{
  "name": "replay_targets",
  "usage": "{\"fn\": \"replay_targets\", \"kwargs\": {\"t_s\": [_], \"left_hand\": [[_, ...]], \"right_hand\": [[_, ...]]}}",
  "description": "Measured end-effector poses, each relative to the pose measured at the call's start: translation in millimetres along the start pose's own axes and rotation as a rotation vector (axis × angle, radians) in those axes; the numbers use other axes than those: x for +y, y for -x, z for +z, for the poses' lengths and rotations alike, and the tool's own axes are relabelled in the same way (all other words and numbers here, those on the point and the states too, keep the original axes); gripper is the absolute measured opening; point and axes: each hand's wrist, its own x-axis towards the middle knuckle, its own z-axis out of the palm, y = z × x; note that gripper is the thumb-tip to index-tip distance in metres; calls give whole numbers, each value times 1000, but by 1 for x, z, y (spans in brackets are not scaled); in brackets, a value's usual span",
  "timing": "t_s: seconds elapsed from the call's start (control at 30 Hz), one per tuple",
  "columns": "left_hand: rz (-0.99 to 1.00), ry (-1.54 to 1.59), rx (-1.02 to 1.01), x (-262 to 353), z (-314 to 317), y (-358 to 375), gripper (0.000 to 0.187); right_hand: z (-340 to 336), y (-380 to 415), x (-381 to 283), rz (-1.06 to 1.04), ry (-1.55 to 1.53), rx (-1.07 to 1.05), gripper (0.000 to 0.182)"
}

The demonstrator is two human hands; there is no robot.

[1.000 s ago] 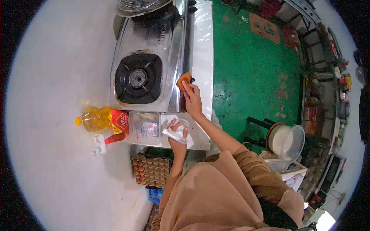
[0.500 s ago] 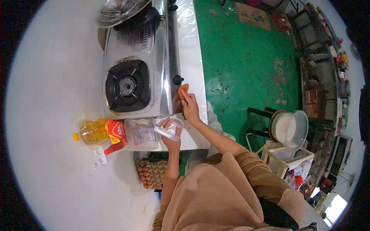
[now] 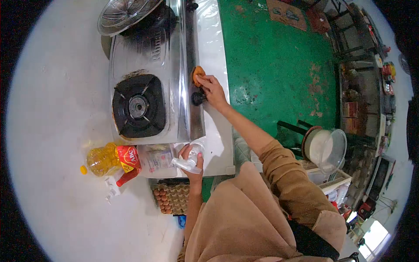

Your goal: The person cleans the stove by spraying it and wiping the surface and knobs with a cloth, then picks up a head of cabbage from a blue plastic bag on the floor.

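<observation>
My right hand (image 3: 214, 91) presses an orange sponge (image 3: 198, 75) against the front panel of the steel gas stove (image 3: 176, 100), just past a black control knob (image 3: 198, 98). Its fingers are closed on the sponge. My left hand (image 3: 193, 166) is wrapped round a clear spray bottle with a white trigger head (image 3: 187, 164), near the table corner. Part of that bottle is hidden by the fingers. Beside it stands a clear plastic container (image 3: 158, 160) with something inside that I cannot make out.
An oil bottle (image 3: 101, 160) and a red sauce bottle (image 3: 128, 159) stand by the wall. Egg trays (image 3: 174, 198) sit below the table edge. A wire-topped pan (image 3: 126, 15) rests on the far burner. Behind me, a stool carries a tub (image 3: 325, 146). Green floor (image 3: 275, 78) lies to the right.
My right hand has slid the sponge along the stove's front panel, from the near side of the knob to its far side. My left hand keeps hold of the spray bottle. The view shifted slightly.
</observation>
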Motion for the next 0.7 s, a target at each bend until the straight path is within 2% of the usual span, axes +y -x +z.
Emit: {"fn": "replay_targets", "kwargs": {"t_s": [0.13,0.2,0.3,0.43,0.5,0.63,0.7], "left_hand": [[8,-41,-18,2,-2,-1,39],[-20,-6,-40,12,-5,-5,38],[-15,-32,-21,-2,0,3,37],[17,-7,-46,-1,0,1,38],[29,-24,-20,-5,1,2,37],[-22,-5,-12,-4,2,6,37],[-11,-24,-9,-8,2,6,36]], "right_hand": [[-7,26,-9,-13,-18,-40,58],[0,50,-15,183,-84,-52,56],[9,81,-32,276,-61,45,53],[1,130,-57,268,-71,-14,55],[-11,151,-74,235,-72,-152,59],[-10,157,-74,180,-61,-150,61],[2,134,-61,282,-33,-61,59]]}}
